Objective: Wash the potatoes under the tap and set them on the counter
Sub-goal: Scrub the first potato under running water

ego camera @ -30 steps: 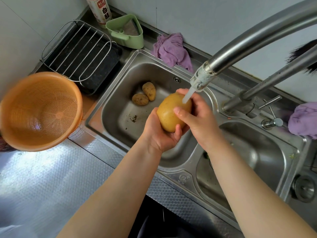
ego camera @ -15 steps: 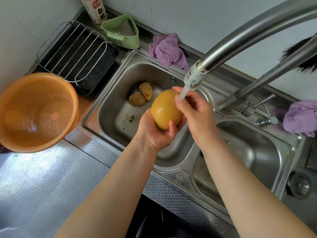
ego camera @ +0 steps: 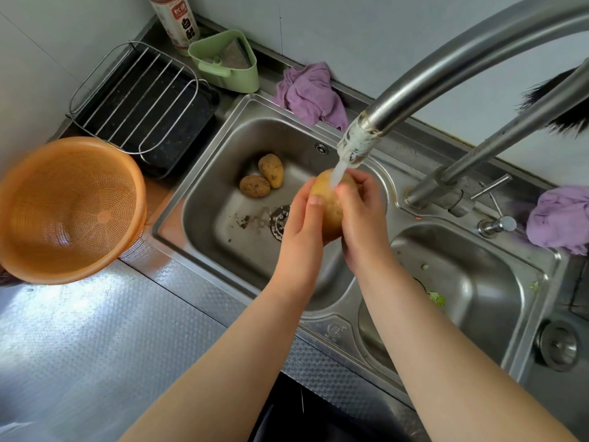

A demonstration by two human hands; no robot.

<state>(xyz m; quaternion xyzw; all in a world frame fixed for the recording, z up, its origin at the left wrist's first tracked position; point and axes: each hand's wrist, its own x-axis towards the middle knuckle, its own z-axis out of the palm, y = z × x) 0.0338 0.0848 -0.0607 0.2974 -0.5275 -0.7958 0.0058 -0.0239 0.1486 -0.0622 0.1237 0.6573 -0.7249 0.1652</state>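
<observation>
A large yellow potato (ego camera: 328, 205) is held over the left sink basin (ego camera: 223, 218), directly under the running water from the tap spout (ego camera: 357, 145). My left hand (ego camera: 302, 231) wraps its left side and my right hand (ego camera: 360, 212) covers its right side, so most of it is hidden. Two smaller, dirty potatoes (ego camera: 263, 177) lie touching each other at the back of the same basin, near specks of dirt and the drain (ego camera: 279, 221).
An orange colander (ego camera: 63, 208) sits on the metal counter (ego camera: 95, 346) left of the sink. Behind it are a wire rack on a black tray (ego camera: 140, 100), a green holder (ego camera: 229, 65), a bottle (ego camera: 175, 20) and purple cloths (ego camera: 309, 94). The right basin (ego camera: 462, 282) holds green scraps.
Both hands have turned the large potato and closed more around it, hiding more of it. It stays under the water stream. The two small potatoes have not moved.
</observation>
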